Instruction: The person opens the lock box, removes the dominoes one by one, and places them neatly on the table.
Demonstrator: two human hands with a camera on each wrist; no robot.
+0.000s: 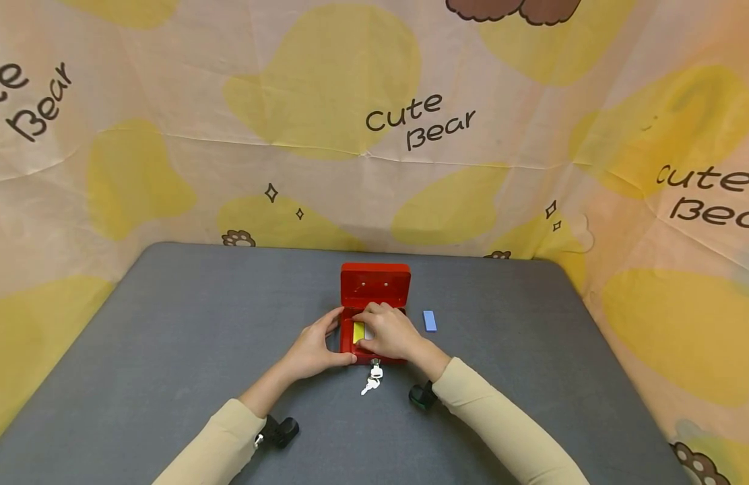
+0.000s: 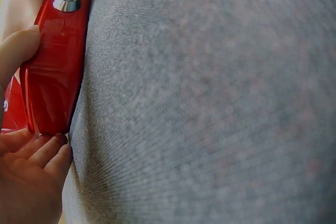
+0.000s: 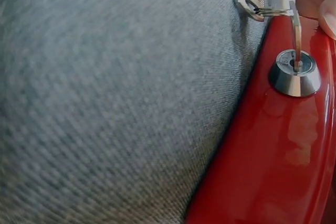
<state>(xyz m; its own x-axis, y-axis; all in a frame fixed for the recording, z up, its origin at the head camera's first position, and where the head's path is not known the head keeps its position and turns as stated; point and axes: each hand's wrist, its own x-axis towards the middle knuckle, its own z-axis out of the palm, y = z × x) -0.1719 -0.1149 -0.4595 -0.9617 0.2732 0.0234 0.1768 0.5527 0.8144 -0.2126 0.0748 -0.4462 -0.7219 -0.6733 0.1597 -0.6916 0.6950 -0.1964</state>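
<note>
Overhead and behind the hands, a patterned cloth [image 1: 326, 74] forms the largest thing in view, its lettering reading "cute Bear" in several places, with some copies cut off by the frame. Before it spreads a grey table [image 1: 229, 303], beneath both hands. Between them sits a red box [image 1: 347, 335], its lid [image 1: 375, 288] raised beyond the fingers, which leaves the inside reachable. Thumb spread from fingers, the left hand [image 1: 314, 347] grips the box's left end, probably to steady it. The right hand [image 1: 389, 331] bends down into the box, thumb and fingers about a yellow piece [image 1: 358, 333] and a white piece [image 1: 368, 333]; I cannot tell whether it pinches either. Just right of that hand, on the table, lies a blue block [image 1: 430, 321]. Nearer the wearer than both hands' fingers are keys [image 1: 372, 379], one standing in the lock [image 3: 294, 85], whose small marks are not surely legible.
</note>
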